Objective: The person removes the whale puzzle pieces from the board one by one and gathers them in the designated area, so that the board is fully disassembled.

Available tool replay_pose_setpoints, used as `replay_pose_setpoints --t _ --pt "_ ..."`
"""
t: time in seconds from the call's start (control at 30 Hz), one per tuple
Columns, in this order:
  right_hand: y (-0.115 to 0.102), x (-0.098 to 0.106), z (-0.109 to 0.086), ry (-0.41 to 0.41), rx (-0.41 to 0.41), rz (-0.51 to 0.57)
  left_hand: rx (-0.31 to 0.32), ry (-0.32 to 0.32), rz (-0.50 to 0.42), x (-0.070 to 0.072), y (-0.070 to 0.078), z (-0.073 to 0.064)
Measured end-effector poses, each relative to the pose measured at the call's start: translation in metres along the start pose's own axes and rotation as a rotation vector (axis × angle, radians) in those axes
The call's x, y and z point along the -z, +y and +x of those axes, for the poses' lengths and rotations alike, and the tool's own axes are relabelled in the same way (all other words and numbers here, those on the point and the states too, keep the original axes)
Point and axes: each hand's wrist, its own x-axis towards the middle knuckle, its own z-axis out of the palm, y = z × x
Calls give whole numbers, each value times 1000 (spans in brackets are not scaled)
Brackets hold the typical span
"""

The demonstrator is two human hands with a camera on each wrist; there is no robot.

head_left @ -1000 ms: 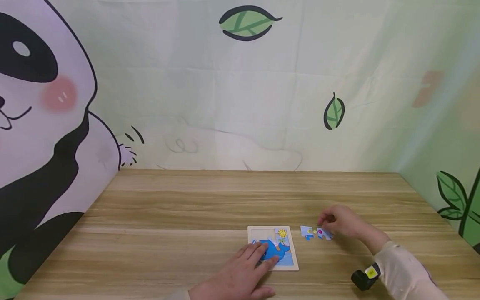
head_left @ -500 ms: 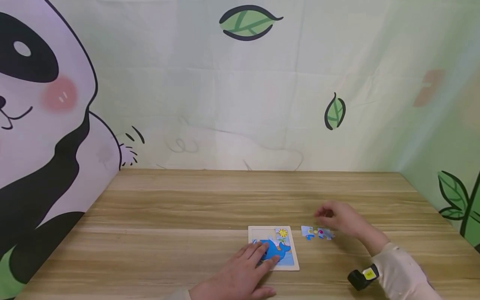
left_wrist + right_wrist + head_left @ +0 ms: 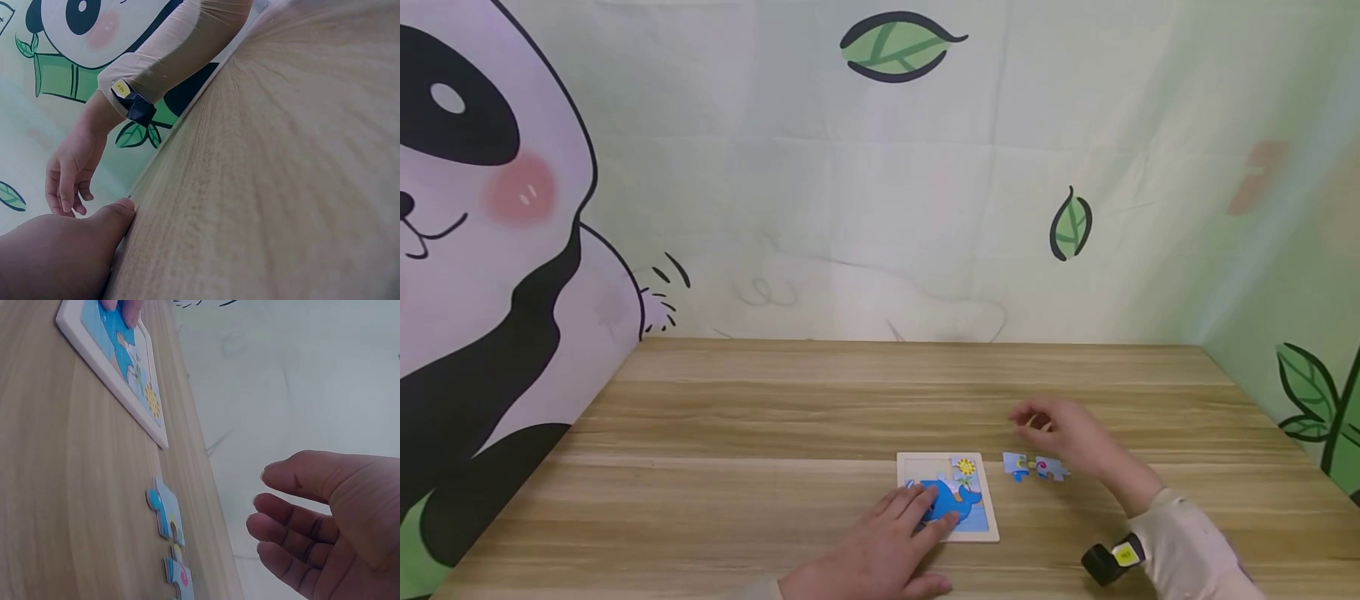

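A square jigsaw tray (image 3: 991,508) with a pale rim lies on the table, partly filled with a blue whale (image 3: 959,502) and a yellow sun. My left hand (image 3: 880,537) rests on the whale with fingers spread, covering the tray's lower left. To the right of the tray lie two light blue puzzle pieces (image 3: 1016,466), close together end to end; a second piece (image 3: 180,575) with a pink spiral shows in the right wrist view. Above them hovers my right hand (image 3: 1067,433), its fingers loosely bent and nothing between them. The left wrist view shows its fingers hanging down.
The wooden table (image 3: 737,417) reaches back to a wall cloth (image 3: 820,208) printed with leaves and a panda. A black wrist camera (image 3: 1112,560) with a yellow label sits at the right sleeve's cuff.
My right hand has moved left and slightly back, from beside the puzzle pieces to above them, uncovering more of the right piece. The left hand and the tray have stayed put.
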Motion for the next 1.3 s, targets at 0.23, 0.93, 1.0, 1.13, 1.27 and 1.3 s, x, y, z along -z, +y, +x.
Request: replay_pose_setpoints --t 0.23,0.93,1.0,1.13,1.27,1.3 --pt "-6 -8 3 0 38 19 -2 -3 0 -2 -1 1" --pt "-25 -37 8 -67 158 14 -18 21 7 -2 -1 0" --pt "-26 -39 8 -76 159 30 -18 26 10 -3 -1 0" --pt "-28 -44 7 -88 153 27 -17 24 12 -3 -1 0" --pt "-30 -47 5 -87 141 -12 -22 30 23 -3 -1 1" --pt "-30 -47 5 -88 136 -17 -24 34 28 -3 -1 1"
